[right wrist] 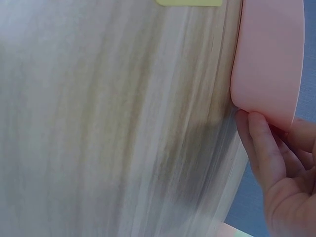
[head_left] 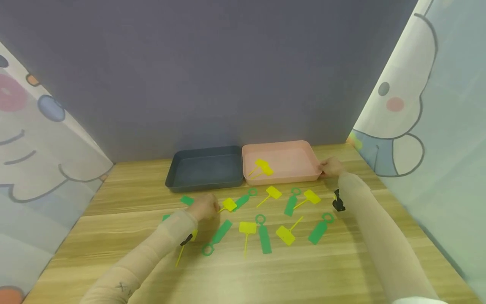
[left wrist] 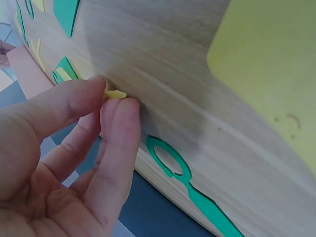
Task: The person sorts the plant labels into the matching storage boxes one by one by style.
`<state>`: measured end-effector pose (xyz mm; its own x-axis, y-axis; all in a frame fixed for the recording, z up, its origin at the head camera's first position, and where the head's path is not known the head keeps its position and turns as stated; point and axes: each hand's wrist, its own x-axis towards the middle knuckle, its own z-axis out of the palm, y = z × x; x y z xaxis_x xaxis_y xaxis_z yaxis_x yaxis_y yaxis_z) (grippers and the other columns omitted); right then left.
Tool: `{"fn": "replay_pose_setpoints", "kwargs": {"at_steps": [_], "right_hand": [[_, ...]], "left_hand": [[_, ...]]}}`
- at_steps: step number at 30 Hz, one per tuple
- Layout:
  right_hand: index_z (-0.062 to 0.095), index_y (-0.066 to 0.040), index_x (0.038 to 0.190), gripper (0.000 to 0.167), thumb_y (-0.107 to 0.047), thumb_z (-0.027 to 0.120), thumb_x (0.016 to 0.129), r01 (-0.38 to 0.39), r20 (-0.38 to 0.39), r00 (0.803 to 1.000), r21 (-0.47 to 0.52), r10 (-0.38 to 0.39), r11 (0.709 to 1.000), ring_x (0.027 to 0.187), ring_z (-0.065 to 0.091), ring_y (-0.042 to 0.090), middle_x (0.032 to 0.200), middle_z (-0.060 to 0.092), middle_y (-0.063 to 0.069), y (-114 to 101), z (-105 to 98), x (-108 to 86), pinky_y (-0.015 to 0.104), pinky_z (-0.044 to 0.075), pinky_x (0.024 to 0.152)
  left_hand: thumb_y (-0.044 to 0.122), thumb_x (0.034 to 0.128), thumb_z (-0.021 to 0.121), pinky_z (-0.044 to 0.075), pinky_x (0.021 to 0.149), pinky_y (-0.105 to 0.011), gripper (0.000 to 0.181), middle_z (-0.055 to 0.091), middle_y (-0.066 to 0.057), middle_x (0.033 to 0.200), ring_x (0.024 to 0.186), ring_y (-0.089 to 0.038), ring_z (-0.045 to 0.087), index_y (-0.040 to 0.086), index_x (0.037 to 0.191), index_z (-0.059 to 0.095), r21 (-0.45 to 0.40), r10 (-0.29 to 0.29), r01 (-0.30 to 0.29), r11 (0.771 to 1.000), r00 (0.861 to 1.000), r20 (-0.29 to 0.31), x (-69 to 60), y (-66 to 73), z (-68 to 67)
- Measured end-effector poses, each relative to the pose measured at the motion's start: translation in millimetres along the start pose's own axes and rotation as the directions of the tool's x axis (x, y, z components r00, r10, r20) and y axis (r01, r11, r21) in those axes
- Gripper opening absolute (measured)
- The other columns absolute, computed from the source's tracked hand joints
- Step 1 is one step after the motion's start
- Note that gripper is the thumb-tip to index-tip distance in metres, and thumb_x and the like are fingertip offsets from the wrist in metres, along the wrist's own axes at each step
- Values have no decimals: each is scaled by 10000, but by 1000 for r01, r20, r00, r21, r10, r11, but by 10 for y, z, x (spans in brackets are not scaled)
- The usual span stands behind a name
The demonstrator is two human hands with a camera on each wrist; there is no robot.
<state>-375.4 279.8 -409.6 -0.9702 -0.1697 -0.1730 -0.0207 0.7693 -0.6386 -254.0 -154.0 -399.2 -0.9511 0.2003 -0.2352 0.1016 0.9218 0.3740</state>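
Note:
Between thumb and fingertips my left hand (head_left: 205, 207) pinches a yellow T-shaped plant label (head_left: 230, 204), just above the table. Its thin stem end shows at the fingertips in the left wrist view. A green loop tag (head_left: 241, 201) lies beside that label. At the right end of the pink tray (head_left: 282, 180), my right hand (head_left: 332, 167) grips the wall near the corner, fingers against the outside and thumb at the rim (right wrist: 295, 116). Two yellow labels (head_left: 265, 167) lie inside this tray, toward its left end.
A dark blue tray (head_left: 205, 185) stands against the pink one on the left. Several green loop tags (head_left: 264, 238) and yellow labels (head_left: 248, 228) lie scattered over the wooden table (head_left: 296, 274). A grey panel (head_left: 228, 76) rises behind the trays, with printed cloths at both sides.

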Motion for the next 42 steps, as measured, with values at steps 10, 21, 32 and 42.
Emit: {"fn": "replay_pose_setpoints", "kwargs": {"at_steps": [10, 21, 32, 42], "right_hand": [[500, 208, 1149, 386, -107, 469, 930, 7, 6, 1000, 45, -7, 999, 731, 674, 167, 1008, 630, 307, 81, -31, -28, 267, 554, 677], [472, 225, 1163, 366, -57, 425, 934, -10, 5, 1000, 48, 9, 999, 684, 634, 66, 1034, 610, 328, -75, -27, -204, 163, 524, 630], [507, 202, 1145, 370, -87, 427, 929, -17, -15, 1000, -21, 16, 1000, 611, 588, 16, 964, 656, 274, -77, 10, -219, 153, 496, 594], [509, 201, 1144, 371, -92, 424, 933, -24, 4, 1000, 8, 23, 1000, 636, 594, 31, 971, 655, 275, -53, 22, -206, 165, 502, 612]], "left_hand": [[-34, 657, 691, 529, 792, -367, 154, 694, -88, 926, 898, -281, 623, 41, 788, 720, 19, 85, -84, 996, 995, -58, -39, 9, 30], [-38, 687, 647, 502, 866, -452, 193, 704, -106, 941, 935, -317, 634, 53, 835, 731, 9, 125, -125, 992, 989, -73, -76, 165, -68], [25, 770, 689, 519, 854, -428, 120, 688, -121, 985, 888, -278, 652, 33, 887, 714, 18, 246, -245, 969, 966, -83, 75, 551, -357], [48, 789, 671, 426, 971, -483, 175, 658, -96, 1093, 1033, -306, 590, 32, 960, 707, 24, 253, -252, 967, 964, -82, 464, 944, -476]]}}
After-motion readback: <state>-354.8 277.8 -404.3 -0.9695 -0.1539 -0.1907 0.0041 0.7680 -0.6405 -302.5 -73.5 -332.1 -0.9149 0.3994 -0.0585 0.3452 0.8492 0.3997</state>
